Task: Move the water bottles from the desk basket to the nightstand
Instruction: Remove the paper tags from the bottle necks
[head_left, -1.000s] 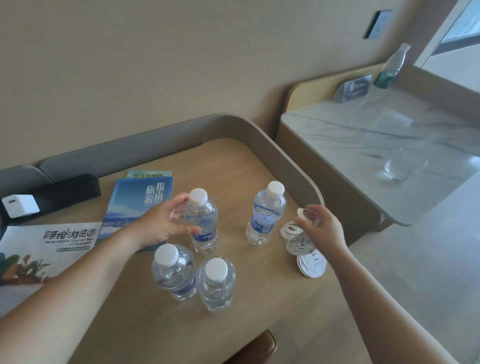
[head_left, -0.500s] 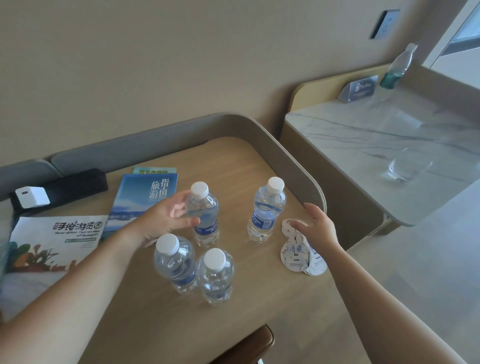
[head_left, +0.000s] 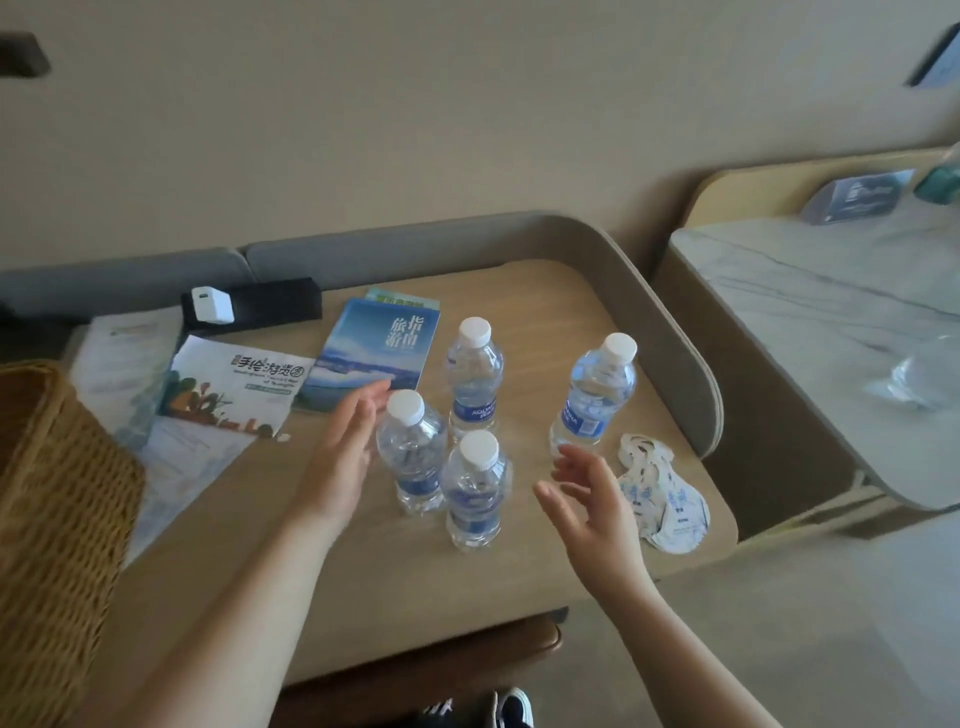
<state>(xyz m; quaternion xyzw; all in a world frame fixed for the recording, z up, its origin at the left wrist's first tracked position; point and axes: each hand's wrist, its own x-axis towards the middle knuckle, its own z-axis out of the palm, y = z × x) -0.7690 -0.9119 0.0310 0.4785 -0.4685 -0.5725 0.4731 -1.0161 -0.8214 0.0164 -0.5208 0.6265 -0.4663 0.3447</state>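
Fingers: left hand and right hand both spread apart, holding nothing.
Change: left hand has let go of the far bottle; right has left the round white paper coasters (at 3 o'clock).
Bottles: four clear plastic white-capped water bottles upright on the wooden table.
Basket: woven wicker basket at 9 o'clock.
Meaning: bottles look delivered.

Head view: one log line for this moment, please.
left hand: open, beside near-left bottle | right hand: open, empty | four bottles upright on wooden table | wicker basket: far left
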